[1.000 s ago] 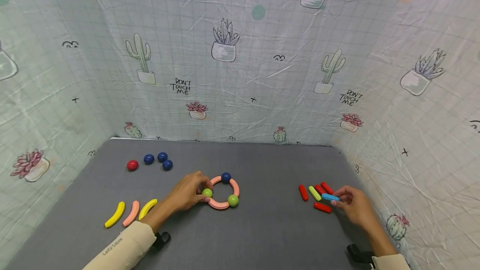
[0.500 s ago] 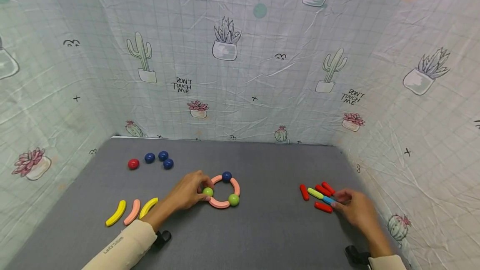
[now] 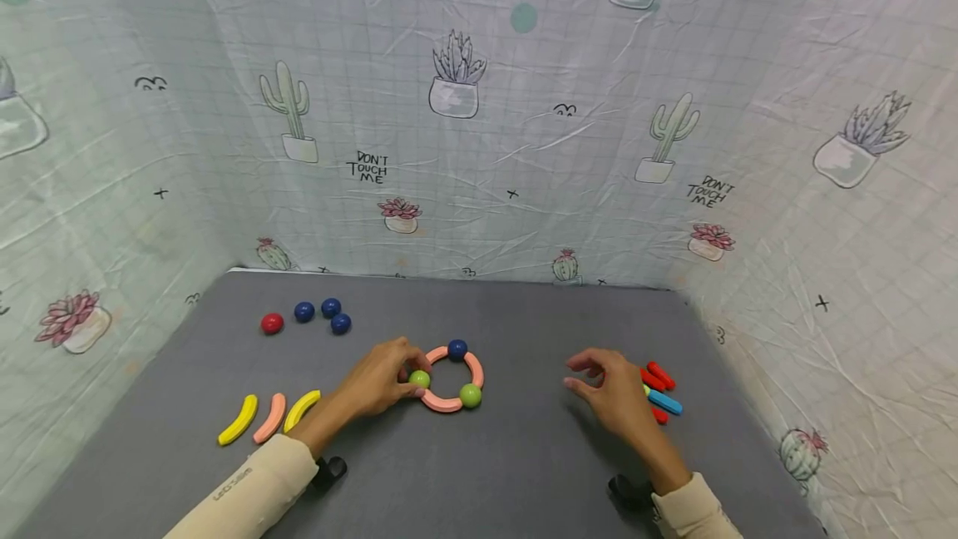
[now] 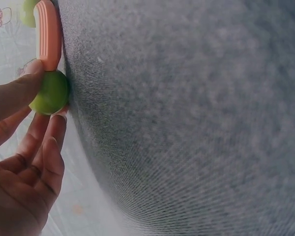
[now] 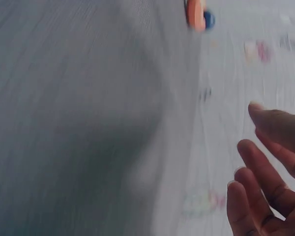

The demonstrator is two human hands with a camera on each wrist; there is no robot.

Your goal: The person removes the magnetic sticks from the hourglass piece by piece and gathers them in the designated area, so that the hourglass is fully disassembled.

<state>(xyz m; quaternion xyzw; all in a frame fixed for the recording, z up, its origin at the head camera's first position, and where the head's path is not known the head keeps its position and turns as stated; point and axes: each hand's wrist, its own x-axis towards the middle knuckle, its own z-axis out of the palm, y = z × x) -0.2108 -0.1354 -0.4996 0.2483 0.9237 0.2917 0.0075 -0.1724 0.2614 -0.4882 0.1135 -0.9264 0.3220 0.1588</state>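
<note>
My left hand (image 3: 382,378) pinches a green ball (image 4: 53,93) between thumb and fingers. The ball is part of a ring lying on the grey table, with curved pink sticks (image 3: 477,368), a dark blue ball (image 3: 457,348) and a second green ball (image 3: 470,395). In the left wrist view, one ribbed pink stick (image 4: 48,37) meets the held ball. My right hand (image 3: 615,389) hovers right of the ring, holding nothing, thumb and fingers apart and loosely bent. Behind it lies a light blue stick (image 3: 664,402), touching a yellow-green stick that is mostly hidden.
Red sticks (image 3: 661,375) lie around the light blue one, partly covered by the right hand. At the far left are a red ball (image 3: 272,323) and dark blue balls (image 3: 340,323). Yellow curved sticks (image 3: 238,420) and a pink one (image 3: 270,418) lie left of the left forearm.
My right hand has joined the light blue stick end to end with the yellow-green stick, let go, and moved left toward the ring. The left hand keeps its pinch on the green ball.
</note>
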